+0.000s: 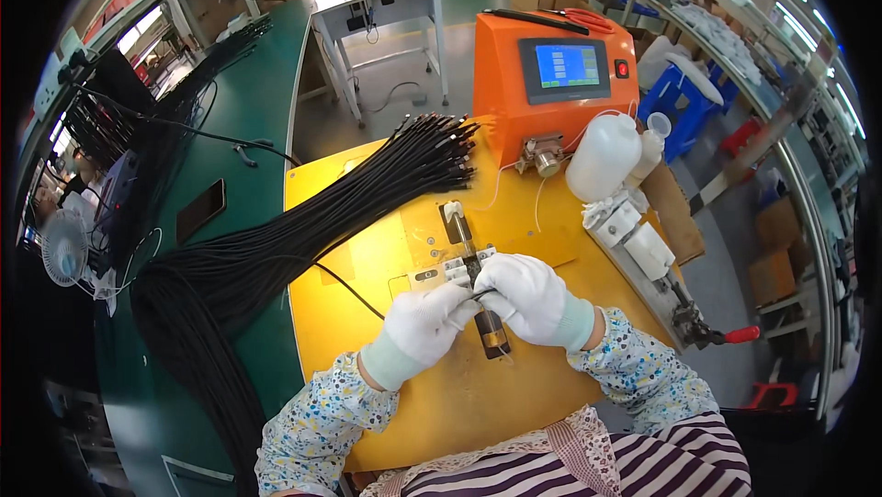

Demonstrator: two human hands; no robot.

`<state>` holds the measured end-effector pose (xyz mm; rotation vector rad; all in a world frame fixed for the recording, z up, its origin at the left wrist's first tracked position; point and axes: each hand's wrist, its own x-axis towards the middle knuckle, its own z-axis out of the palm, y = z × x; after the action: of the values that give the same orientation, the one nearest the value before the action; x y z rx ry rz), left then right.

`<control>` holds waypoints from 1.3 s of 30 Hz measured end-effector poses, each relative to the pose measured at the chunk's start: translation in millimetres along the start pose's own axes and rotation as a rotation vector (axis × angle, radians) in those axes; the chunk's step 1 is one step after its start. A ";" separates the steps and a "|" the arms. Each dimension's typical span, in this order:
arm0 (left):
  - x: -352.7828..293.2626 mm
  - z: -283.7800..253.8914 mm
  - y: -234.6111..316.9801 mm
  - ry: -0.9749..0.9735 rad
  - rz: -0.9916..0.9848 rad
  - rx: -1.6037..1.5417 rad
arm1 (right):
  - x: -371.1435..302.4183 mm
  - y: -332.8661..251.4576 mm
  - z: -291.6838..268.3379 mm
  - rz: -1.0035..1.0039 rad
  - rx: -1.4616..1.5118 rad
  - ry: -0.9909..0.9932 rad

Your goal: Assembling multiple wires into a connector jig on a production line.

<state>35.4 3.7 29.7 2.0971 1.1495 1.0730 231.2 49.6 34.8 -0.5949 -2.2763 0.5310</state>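
My left hand (421,324), in a white glove, is closed on a thin black cable (349,287) that runs in from the left. My right hand (527,297), gloved in white too, pinches the same cable close to the left fingertips. Both hands meet just over a small fixture (460,230) with metal blocks and black cylinders, set on the yellow work surface (441,414). The fingers hide the cable's end. A thick bundle of black cables (367,186) lies to the left, its tips fanned out at the far side.
Behind the fixture stands an orange machine (501,70) with a screen. To its right are a white plastic bottle (602,159) and a toggle clamp with a red handle (740,335). A phone (200,211) and pliers (244,153) lie on the green table (262,120).
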 end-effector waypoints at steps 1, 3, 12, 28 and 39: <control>-11.0 -7.0 -6.6 0.010 -0.035 0.014 | 4.0 -1.6 14.5 -0.007 0.021 -0.016; -25.6 -17.5 -11.7 0.026 -0.080 0.031 | 9.1 -5.4 36.4 0.024 0.052 -0.025; -35.4 -15.9 -16.4 0.032 -0.148 0.091 | 8.7 -13.0 39.1 0.049 -0.034 -0.045; -35.5 -19.8 -14.2 0.088 -0.298 -0.049 | 2.4 3.6 37.9 0.186 0.127 -0.018; -39.4 -10.2 -32.4 0.111 -0.167 0.332 | 8.1 18.6 51.0 0.030 -0.271 -0.013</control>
<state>-0.6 -12.9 -3.9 2.1566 1.6212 0.9844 193.9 59.0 -4.3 -0.7602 -2.3730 0.2416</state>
